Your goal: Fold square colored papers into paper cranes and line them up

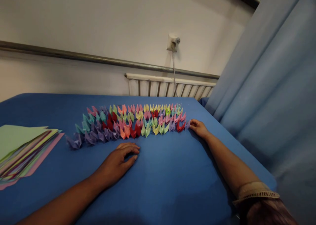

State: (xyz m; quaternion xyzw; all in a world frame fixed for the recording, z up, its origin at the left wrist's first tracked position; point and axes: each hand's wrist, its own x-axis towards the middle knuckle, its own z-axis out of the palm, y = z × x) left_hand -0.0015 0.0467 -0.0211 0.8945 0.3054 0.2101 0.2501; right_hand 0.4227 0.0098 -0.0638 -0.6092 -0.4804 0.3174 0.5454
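Several rows of small folded paper cranes (133, 121) in many colours stand on the blue table (163, 185). My left hand (117, 162) rests palm down on the cloth just in front of the rows, fingers loosely curved and apart, holding nothing. My right hand (198, 127) reaches to the right end of the front row, its fingertips touching or pinching a small purple crane (187, 124); the fingers are partly hidden.
A fanned stack of coloured paper sheets (23, 151) lies at the table's left edge. A blue curtain (271, 86) hangs at the right. Behind the table are a white radiator (168, 86), a metal rail (74, 56) and a wall socket (172, 43) with a cord.
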